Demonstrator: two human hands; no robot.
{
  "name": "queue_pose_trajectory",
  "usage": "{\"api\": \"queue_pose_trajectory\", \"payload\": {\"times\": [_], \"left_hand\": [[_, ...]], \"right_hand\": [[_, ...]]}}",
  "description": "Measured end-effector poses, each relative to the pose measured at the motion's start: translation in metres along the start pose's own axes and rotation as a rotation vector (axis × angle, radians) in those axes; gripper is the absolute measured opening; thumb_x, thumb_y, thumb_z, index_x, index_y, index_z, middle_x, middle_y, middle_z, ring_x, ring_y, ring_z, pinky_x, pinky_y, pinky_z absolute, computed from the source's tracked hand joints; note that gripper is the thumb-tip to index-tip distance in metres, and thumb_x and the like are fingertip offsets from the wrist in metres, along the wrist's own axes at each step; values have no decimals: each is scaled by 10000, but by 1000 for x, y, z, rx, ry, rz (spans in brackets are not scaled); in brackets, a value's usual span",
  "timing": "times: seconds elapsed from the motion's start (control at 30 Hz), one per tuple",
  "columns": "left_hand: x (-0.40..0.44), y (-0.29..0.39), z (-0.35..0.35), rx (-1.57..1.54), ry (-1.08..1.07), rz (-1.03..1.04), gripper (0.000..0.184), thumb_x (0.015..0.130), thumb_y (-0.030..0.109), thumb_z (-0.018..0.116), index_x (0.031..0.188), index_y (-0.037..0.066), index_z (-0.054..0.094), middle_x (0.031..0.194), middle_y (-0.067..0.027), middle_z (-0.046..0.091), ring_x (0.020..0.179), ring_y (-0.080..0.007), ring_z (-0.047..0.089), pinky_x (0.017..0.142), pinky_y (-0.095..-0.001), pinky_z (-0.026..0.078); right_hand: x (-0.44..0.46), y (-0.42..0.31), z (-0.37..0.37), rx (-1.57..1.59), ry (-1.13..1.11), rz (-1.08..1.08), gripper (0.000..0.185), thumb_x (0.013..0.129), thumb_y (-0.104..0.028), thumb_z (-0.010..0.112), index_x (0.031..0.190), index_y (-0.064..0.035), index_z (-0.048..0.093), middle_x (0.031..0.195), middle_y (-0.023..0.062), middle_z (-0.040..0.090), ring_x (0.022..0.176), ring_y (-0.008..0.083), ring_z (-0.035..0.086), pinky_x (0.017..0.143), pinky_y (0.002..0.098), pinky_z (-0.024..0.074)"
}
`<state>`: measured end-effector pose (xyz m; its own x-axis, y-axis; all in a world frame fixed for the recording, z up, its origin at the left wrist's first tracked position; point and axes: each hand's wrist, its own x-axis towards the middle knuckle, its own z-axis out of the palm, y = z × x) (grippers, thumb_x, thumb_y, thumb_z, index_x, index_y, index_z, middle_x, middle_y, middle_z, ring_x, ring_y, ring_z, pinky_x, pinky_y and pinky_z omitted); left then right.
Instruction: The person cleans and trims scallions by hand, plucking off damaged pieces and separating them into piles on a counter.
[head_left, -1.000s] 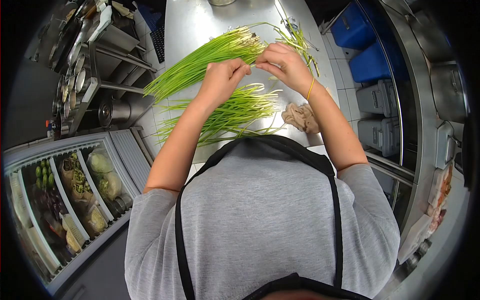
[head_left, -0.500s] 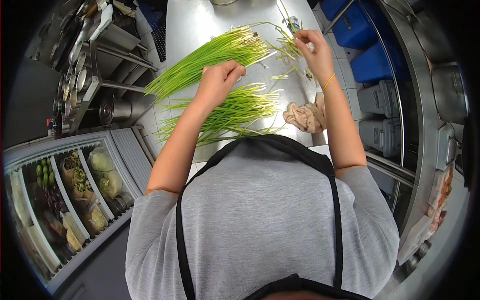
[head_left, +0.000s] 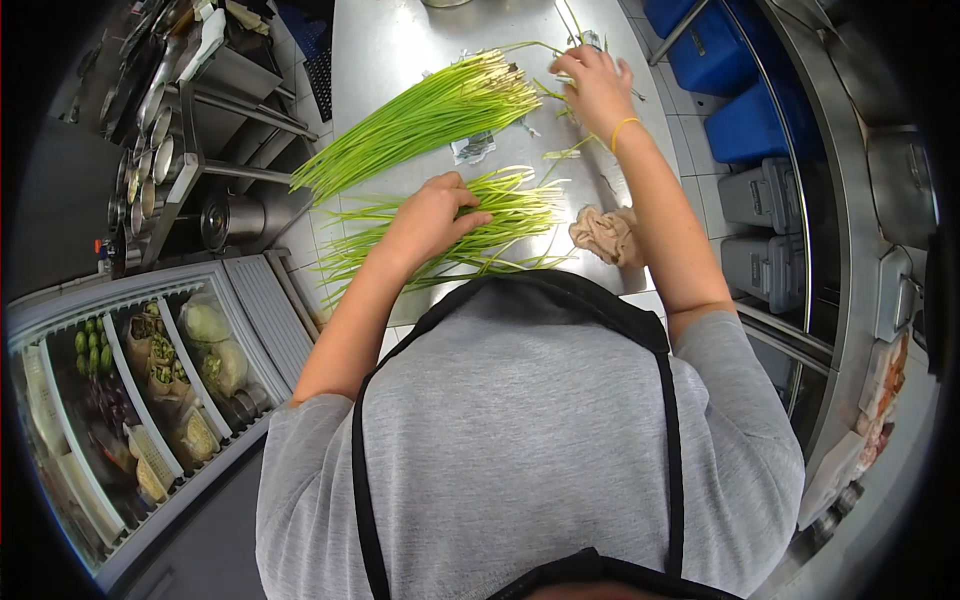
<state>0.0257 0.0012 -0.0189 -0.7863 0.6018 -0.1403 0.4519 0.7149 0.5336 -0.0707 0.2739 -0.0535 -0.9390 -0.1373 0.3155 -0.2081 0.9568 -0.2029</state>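
My left hand (head_left: 432,222) rests on the nearer, looser pile of long green chive-like stalks (head_left: 500,205). Its thumb and fingers are apart, and no stalk is visibly gripped between them. Beyond it lies a larger, neater bundle of the same stalks (head_left: 420,115), pale root ends to the right. My right hand (head_left: 598,92), a yellow band at its wrist, hovers with spread fingers over limp stalk trimmings (head_left: 555,92) near the table's right edge. A small printed scrap (head_left: 473,148) lies between the two piles.
A crumpled brown cloth or paper (head_left: 603,235) sits by the right edge of the steel table (head_left: 400,30). Part of a metal pot (head_left: 446,3) shows at the far end. An open-topped fridge (head_left: 150,400) stands left; blue bins (head_left: 750,130) are under the right-hand counter.
My left hand has come nearer to me, from between the piles onto the looser one, its fingers parting. My right hand has shifted left and its pinch has opened. The printed scrap now shows.
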Motion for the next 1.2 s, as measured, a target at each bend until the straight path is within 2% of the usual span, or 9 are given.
{"api": "queue_pose_trajectory", "payload": {"times": [0.23, 0.37, 0.47, 0.53, 0.63, 0.83, 0.97, 1.07, 1.2], "left_hand": [[-2, 2, 0, -144, 62, -71, 265, 845, 213, 663, 1016, 11, 661, 904, -121, 576, 819, -275, 594, 722, -358, 478], [-1, -3, -8, -147, 76, -85, 261, 843, 196, 660, 1030, 14, 651, 919, -121, 578, 811, -273, 594, 716, -356, 479], [14, -9, -18, -81, 169, -72, 263, 836, 191, 663, 1038, 24, 646, 942, -120, 586, 842, -284, 589, 731, -356, 476], [31, -14, -25, 76, 453, 71, 270, 836, 187, 657, 1071, 56, 641, 970, -110, 593, 911, -293, 573, 782, -365, 459], [58, -13, -33, 192, 593, 65, 271, 846, 215, 634, 1097, 114, 630, 1032, -67, 599, 1031, -264, 546, 874, -405, 422], [100, -15, -19, 216, 538, 181, 252, 902, 260, 562, 1116, 141, 621, 1107, -52, 607, 1072, -241, 537, 938, -477, 350], [108, -6, -13, 186, 459, 197, 206, 909, 238, 569, 1073, 131, 633, 1056, -32, 625, 1024, -228, 558, 955, -436, 317], [108, 7, -18, 82, 404, 201, 152, 902, 232, 578, 980, 122, 646, 964, -16, 634, 961, -213, 571, 943, -413, 318], [97, 23, -23, 228, 503, 307, 105, 874, 210, 603, 898, 115, 640, 864, -16, 613, 889, -204, 572, 924, -399, 325]], "right_hand": [[33, -39, 29, -16, -120, -199, 143, 818, -207, 655, 960, -211, 641, 1015, -25, 556, 1075, 182, 505, 1008, 512, 310], [34, -33, 32, 47, -133, -220, 64, 849, -179, 601, 900, -149, 625, 1007, -3, 569, 1098, 207, 495, 1025, 511, 289], [26, -28, 31, 97, -69, -215, 66, 867, -185, 589, 908, -136, 603, 1001, 5, 565, 1086, 204, 504, 1025, 499, 292], [20, -24, 22, 136, -61, -199, 69, 877, -189, 580, 917, -136, 600, 992, 5, 567, 1069, 200, 515, 1026, 497, 292], [10, -18, -1, 211, -48, -172, 74, 887, -195, 571, 925, -136, 595, 968, 4, 572, 1037, 196, 535, 1025, 485, 293], [-12, -8, -50, 359, -27, -129, 79, 881, -191, 582, 909, -117, 589, 937, 6, 583, 986, 205, 554, 970, 437, 325], [-23, 8, -62, 610, -47, -50, 91, 868, -187, 604, 907, -105, 592, 941, 16, 587, 945, 215, 561, 920, 410, 339], [-32, 17, -64, 703, -48, -2, 106, 857, -196, 624, 916, -113, 594, 957, 9, 589, 933, 214, 565, 945, 424, 329], [-42, 3, -69, 480, 54, -24, 86, 843, -186, 640, 899, -130, 606, 973, -6, 587, 962, 201, 555, 979, 477, 307]]}}
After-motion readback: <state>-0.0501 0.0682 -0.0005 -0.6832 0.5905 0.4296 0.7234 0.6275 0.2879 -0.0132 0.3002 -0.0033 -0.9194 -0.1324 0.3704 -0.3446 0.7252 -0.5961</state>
